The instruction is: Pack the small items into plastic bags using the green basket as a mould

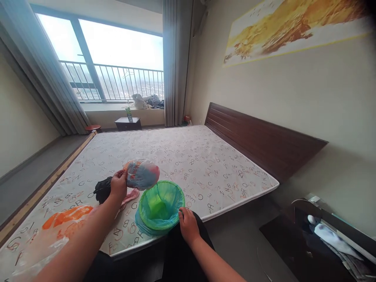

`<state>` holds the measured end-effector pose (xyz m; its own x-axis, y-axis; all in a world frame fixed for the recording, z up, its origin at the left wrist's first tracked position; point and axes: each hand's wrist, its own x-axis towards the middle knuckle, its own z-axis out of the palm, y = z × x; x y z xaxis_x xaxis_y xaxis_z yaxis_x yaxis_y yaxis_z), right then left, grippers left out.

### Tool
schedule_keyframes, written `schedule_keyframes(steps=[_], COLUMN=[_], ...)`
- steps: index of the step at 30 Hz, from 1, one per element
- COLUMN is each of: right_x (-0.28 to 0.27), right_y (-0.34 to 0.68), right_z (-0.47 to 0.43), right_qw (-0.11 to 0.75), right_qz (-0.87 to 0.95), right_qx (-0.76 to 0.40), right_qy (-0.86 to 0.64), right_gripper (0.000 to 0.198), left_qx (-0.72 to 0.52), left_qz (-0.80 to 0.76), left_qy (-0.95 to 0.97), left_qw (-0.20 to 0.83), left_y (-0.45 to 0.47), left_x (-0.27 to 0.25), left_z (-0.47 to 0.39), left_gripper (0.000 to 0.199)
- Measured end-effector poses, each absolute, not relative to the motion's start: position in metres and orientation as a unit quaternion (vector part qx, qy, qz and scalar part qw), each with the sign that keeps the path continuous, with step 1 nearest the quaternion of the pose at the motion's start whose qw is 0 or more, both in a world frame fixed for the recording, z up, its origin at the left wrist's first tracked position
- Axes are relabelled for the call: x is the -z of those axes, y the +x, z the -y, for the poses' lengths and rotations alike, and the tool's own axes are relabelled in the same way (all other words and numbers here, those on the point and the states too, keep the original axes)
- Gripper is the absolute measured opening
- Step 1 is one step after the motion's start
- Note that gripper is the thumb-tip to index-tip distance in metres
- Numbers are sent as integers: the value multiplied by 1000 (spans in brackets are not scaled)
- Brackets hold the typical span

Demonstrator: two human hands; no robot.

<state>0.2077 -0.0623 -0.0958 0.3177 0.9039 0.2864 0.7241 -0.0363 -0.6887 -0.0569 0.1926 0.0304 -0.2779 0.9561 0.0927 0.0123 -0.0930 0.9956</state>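
Two bare forearms [88, 233] are pointing forward.
The left hand [119, 184] is hanging farther out, its fingers [121, 174] pinching together; the right hand [188, 223] is sitting lower, off to the other's right, its bent fingers gripping.

a single camera, worn on the person's head, looks forward and down from just behind the two hands, with the left hand [119, 184] and the right hand [189, 225] close below the lens. the wide view faces across the lettered mattress [170, 152], its near edge low in the picture, toward the bright window [123, 45] at the far side of the room, with the dark headboard [249, 141] and the wall picture [273, 35] slanting off to frame right.
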Motion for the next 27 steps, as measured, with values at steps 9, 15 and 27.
schedule_keyframes(steps=[9,15,27], right_x=[91,95,93], right_y=[203,203,205], right_z=[63,63,65], right_qw=[360,336,326], right_qz=[587,596,599], right_qx=[-115,-102,-108], right_qy=[-716,-722,-723], right_gripper=[31,32,34], left_qx=[-240,-43,126], left_qz=[-502,-500,-443], left_qy=[743,848,851], left_qw=[372,170,253], left_y=[-44,-6,47], left_x=[7,15,69], left_z=[-87,-53,-74], left_gripper=[36,36,78])
